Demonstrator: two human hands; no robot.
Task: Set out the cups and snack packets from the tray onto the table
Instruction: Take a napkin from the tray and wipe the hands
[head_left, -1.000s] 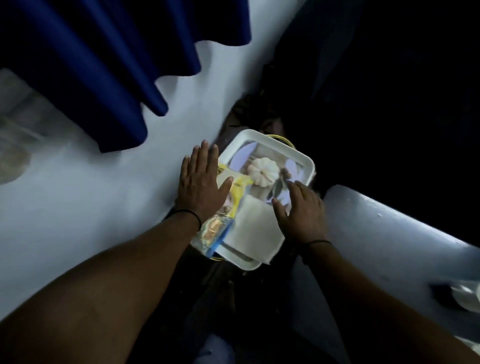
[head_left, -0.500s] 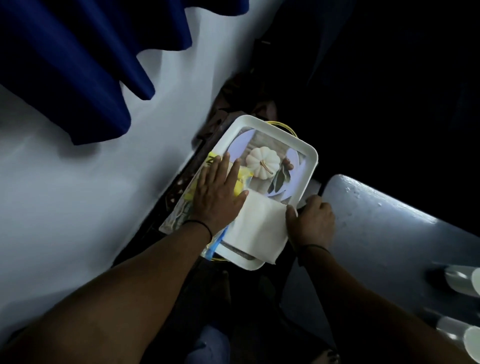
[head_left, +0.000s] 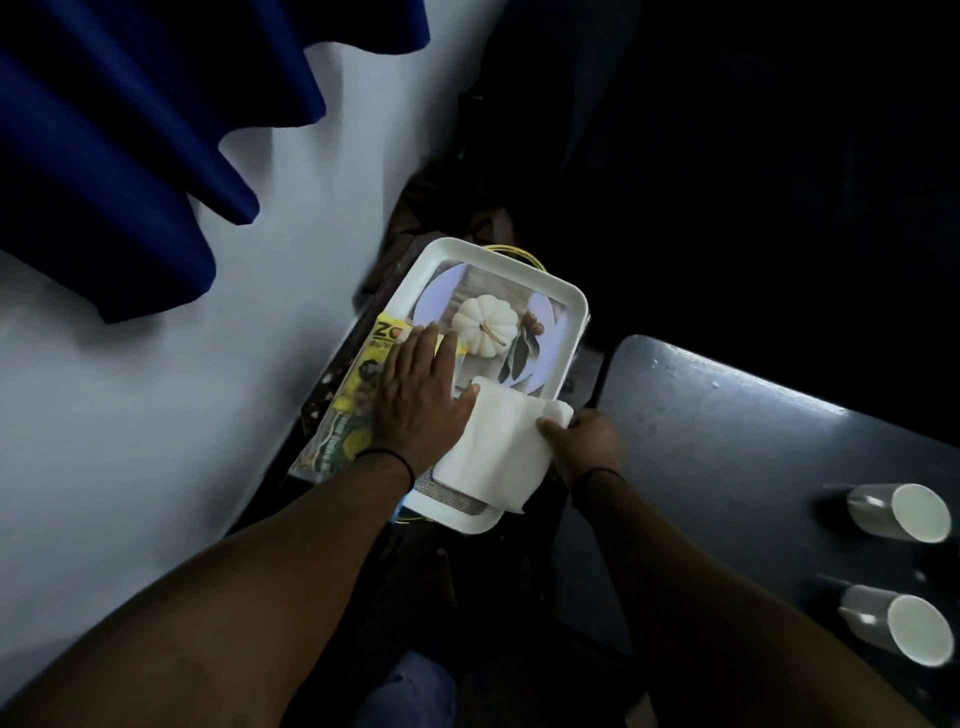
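Observation:
A white tray (head_left: 569, 304) with a pumpkin picture on its floor sits in the middle of the view. My left hand (head_left: 418, 400) lies flat, fingers spread, on yellow snack packets (head_left: 363, 374) that hang over the tray's left rim. My right hand (head_left: 587, 439) grips the tray's right rim together with the edge of a folded white napkin (head_left: 498, 447) lying across the tray's near half. Two white cups (head_left: 896, 512) (head_left: 896, 626) stand on the dark table (head_left: 727, 441) at the right.
A pale wall (head_left: 156, 415) runs along the left, with a blue curtain (head_left: 130, 156) hanging at the top left. Dark clutter lies beyond the tray. The far right and top are too dark to make out.
My left hand has slid left with the packets, which now hang further over the tray's left rim. My right hand moved from the tray's floor to its right rim. Two cups came into view.

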